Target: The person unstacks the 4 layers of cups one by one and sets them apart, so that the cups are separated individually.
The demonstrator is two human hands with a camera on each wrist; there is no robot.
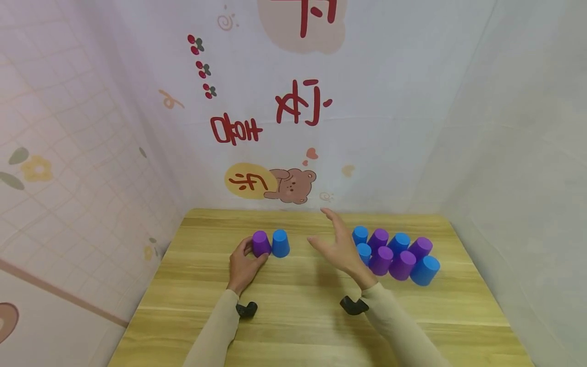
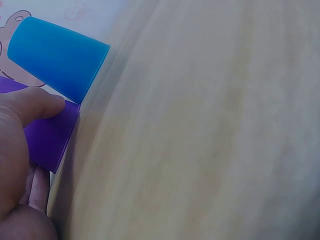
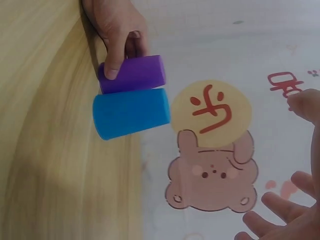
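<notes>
My left hand [image 1: 245, 264] grips a purple cup [image 1: 261, 243] low down, thumb on the near side and fingers round the far left side. The cup stands upside down on the table. Right beside it, a blue cup [image 1: 281, 243] also stands upside down; their rims meet in the left wrist view, where the purple cup [image 2: 52, 132] is partly covered by the thumb. My right hand [image 1: 340, 250] is raised above the table between this pair and a cup group, its fingers spread and holding nothing. In the right wrist view its fingers [image 3: 285, 207] are extended.
Several blue and purple cups stand upside down in two rows at the right, among them a blue cup [image 1: 425, 270] at the near right end. The wooden table [image 1: 293, 316] is bordered by white cloth walls [image 1: 390, 127] at the back and sides.
</notes>
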